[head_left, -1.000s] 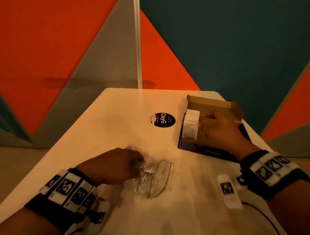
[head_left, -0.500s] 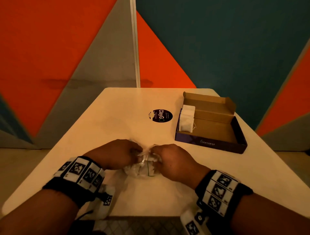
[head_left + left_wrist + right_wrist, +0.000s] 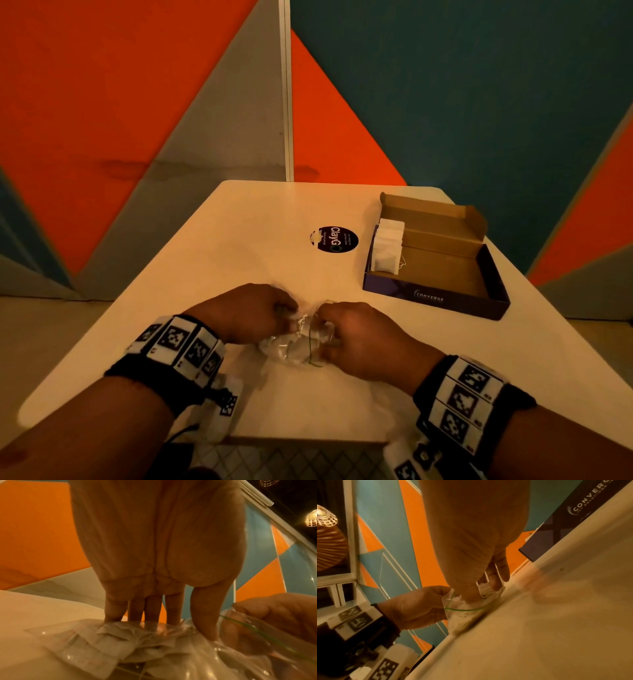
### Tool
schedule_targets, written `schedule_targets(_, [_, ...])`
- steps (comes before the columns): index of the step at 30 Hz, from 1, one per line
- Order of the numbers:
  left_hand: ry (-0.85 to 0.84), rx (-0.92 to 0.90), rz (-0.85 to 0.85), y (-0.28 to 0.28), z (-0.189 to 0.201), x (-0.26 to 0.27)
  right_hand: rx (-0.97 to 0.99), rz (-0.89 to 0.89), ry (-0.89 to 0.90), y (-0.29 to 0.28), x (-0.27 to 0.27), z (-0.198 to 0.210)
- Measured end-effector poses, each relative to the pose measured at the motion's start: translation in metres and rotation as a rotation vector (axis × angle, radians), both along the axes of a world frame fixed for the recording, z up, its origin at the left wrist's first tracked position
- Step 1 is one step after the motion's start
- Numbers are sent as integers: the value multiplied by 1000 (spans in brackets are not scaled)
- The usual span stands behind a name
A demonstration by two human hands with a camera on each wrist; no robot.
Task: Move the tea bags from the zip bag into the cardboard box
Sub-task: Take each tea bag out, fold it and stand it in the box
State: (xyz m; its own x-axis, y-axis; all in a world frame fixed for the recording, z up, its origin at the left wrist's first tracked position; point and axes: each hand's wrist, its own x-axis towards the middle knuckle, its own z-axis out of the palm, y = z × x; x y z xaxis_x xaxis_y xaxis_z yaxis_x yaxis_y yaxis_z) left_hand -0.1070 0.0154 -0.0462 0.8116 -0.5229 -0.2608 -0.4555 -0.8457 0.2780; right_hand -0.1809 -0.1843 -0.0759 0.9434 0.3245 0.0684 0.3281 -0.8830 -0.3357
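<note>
Tea bags [image 3: 109, 639], light and soft beneath our fingertips [image 3: 173, 619]: left hand [image 3: 250, 315] pinches zip bag [image 3: 291, 353]; right hand [image 3: 363, 339] curls inside (grasp unclear); take edges.

crumpled zip bag [image 3: 301, 346], open cardboard box [image 3: 442, 270]

So the left hand [image 3: 154, 540] is filling the top middle, fingers [image 3: 152, 609] and thumb pinching a crinkly clear plastic zip bag [image 3: 197, 666] lying along the bottom with white paper tea bags [image 3: 109, 642] inside. Over at the right edge the right hand [image 3: 283, 615] is curling in, grabbing its green-striped mouth.
</note>
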Motion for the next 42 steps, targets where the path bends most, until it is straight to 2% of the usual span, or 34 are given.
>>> schedule_targets(6, [-6,7,-6,0,-1,1,-79,86,-6,3,5,1])
schedule_targets(10, [-10,2,-4,0,0,0,-125,77,-19,5,7,5])
schedule_targets(17, [-16,3,-17,0,2,-2,-223,90,-197,1,5,9])
schedule_targets(22, [1,-13,-4,3,1,0,-61,-61,-225,-14,-1,18])
schedule_targets(30, [46,-52,21,2,3,-2,488,-375,-25,-36,-4,44])
schedule_targets(33, [44,-241,56,3,8,-2,630,-399,66,-39,-5,50])
schedule_targets(37, [93,-775,132,-16,24,-25,793,-433,109,-38,-6,57])
schedule_targets(39, [71,-856,120,-33,30,-41,877,-443,120,-37,-6,58])
schedule_targets(42, [-56,-911,213,-54,30,-49,963,-437,161,-36,-7,60])
